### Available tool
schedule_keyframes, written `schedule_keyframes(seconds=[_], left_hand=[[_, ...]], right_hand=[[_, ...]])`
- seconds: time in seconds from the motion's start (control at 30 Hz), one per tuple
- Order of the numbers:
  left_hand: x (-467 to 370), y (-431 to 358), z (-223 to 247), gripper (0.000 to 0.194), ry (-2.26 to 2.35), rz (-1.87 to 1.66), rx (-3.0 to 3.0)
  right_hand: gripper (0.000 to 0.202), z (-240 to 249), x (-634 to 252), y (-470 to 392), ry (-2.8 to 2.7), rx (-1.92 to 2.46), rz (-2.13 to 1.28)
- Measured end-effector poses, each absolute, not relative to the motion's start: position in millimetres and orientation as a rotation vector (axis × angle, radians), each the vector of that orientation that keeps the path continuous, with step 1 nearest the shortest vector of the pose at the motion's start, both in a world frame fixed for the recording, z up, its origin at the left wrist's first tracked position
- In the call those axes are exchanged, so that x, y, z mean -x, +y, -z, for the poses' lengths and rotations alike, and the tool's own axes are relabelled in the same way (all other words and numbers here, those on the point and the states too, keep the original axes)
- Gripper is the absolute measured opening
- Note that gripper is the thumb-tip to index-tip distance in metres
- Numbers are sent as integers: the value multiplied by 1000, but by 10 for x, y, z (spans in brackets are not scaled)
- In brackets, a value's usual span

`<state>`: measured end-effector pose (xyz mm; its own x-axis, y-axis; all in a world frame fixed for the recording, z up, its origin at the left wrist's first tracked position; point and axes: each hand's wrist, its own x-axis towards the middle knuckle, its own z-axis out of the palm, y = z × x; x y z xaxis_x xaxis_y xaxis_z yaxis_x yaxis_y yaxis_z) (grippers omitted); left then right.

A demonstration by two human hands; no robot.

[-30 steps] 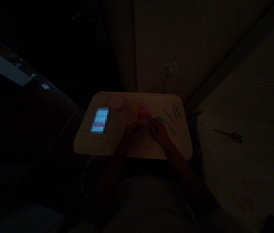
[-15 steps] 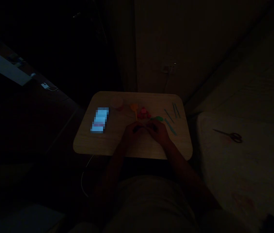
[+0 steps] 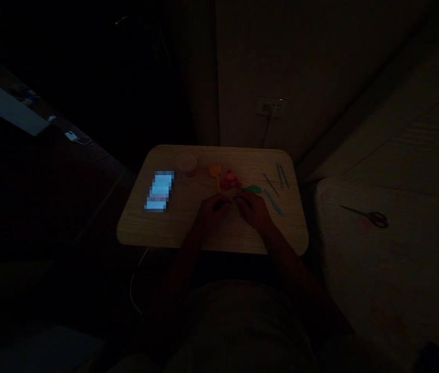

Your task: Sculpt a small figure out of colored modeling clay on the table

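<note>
In the dim light my left hand (image 3: 210, 210) and my right hand (image 3: 255, 210) face each other low over the small wooden table (image 3: 176, 228). Fingers on both are curled in, the tips close together; whatever they hold is too dark to make out. Just beyond them sits a red lumpy piece (image 3: 230, 180), its material unclear. An orange toy scoop (image 3: 215, 171) lies beside it, handle pointing at my left hand. Touching or nearly touching my right fingers is a green leaf-shaped piece (image 3: 254, 189). A blue plastic knife (image 3: 274, 202) rests right of that hand.
Several thin blue sticks (image 3: 271, 184) lie at the table's right. A clear round tub (image 3: 186, 163) stands at the back left, near a lit phone (image 3: 160, 191) with a blurred screen. Scissors (image 3: 375, 218) lie on the pale surface at right. A wall socket (image 3: 272, 107) has a cord.
My fingertips have drawn slightly apart, leaving a small gap between the two hands. The things on the table stay where they were.
</note>
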<state>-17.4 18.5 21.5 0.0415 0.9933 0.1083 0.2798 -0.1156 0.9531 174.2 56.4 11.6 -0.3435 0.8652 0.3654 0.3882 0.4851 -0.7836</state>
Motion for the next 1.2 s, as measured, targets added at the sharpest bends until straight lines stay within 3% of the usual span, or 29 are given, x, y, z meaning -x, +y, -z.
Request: schedule_keyframes(seconds=[0.47, 0.73, 1.2], left_hand=[[181, 199, -199, 19, 1326, -1123, -1561], [173, 195, -200, 22, 1318, -1117, -1544], [171, 193, -177, 19, 1323, -1145, -1532]], right_hand=[[11, -107, -1736, 542, -1926, 1110, -838], [24, -133, -1737, 532, -1892, 1125, -888], [21, -116, -1744, 558, -1944, 1052, -790]])
